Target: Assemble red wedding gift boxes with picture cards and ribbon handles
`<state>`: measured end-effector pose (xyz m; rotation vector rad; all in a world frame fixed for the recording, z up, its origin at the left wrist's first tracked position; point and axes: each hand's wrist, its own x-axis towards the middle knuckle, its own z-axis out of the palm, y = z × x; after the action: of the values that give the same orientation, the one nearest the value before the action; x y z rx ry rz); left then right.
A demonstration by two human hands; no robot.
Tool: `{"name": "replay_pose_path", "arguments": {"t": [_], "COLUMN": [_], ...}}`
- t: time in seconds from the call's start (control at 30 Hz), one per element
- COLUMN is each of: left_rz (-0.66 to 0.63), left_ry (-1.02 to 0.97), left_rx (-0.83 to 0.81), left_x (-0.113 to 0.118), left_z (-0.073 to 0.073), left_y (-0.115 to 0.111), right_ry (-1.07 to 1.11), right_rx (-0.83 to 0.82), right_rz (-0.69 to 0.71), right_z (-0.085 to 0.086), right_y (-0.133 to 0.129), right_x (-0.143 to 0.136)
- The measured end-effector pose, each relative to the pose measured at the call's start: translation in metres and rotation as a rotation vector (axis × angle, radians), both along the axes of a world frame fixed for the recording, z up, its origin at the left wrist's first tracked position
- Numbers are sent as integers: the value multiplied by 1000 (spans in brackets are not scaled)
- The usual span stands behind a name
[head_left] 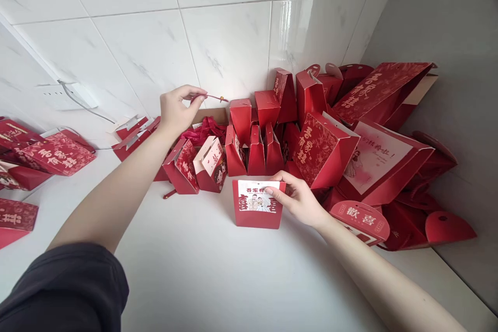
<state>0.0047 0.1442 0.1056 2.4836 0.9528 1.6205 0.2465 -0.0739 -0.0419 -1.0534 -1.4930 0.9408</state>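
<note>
Ribbon (213, 96) was finger-pinched by left hand (176, 107) near back edge of worktop (218, 275); red box (257, 219), finger-pinched by right hand (302, 201), was best steadied lightly.

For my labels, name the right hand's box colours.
The box is red, its panel white with a drawn couple; best in the head view.

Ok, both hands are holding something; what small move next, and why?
Probably lower the left hand to bring the cord to the box's top edge: the cord is pinched away from the box, while the right hand holds the box by its top corner.
</note>
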Motion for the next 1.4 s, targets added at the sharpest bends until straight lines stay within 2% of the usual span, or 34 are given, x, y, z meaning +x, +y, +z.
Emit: {"name": "replay_pose_path", "arguments": {"t": [0.07,0.17,0.23,0.27,0.33,0.43,0.5,0.57,0.67,0.73,0.87,0.93,1.03,1.17,1.3,1.4], "left_rz": [-40,-195,-302,-319,-363,-450,-473,-443,-361,-311,-211,-195,-229,-319,-316,-314], "left_ry": [-41,51,170,222,249,187,132,81,36,38,85,119,182,225,129,195], "left_rx": [75,33,30,-21,-167,-377,-428,-402,-302,-239,-37,49,56,45,33,-104], "left_x": [6,12,14,15,18,23,26,28,29,28,25,24,22,18,15,12], "left_z": [-7,-32,-54,-65,-84,-105,-113,-117,-121,-123,-127,-130,-129,-115,-90,-74], "left_y": [-48,-116,-146,-155,-162,-155,-149,-145,-141,-139,-132,-129,-126,-132,-158,-183], "right_ry": [-10,-29,-44,-50,-48,-36,-66,-166,-360,-435,-395,-331,-188,34,87,63], "right_rx": [9,45,69,78,91,116,171,320,597,671,593,537,372,108,119,149], "right_rz": [-10,-60,-90,-96,-99,-118,-155,-260,-472,-482,-286,-251,-237,-194,-84,-12], "right_z": [-1,-5,-8,-9,-11,-13,-13,-13,-8,-3,4,2,-2,0,16,26], "right_y": [0,2,3,4,5,6,6,5,1,-4,-10,-9,-5,-3,-14,-27], "right_x": [1,1,1,0,-1,-4,-5,-6,-6,-6,-10,-13,-14,-12,-14,-20]}}
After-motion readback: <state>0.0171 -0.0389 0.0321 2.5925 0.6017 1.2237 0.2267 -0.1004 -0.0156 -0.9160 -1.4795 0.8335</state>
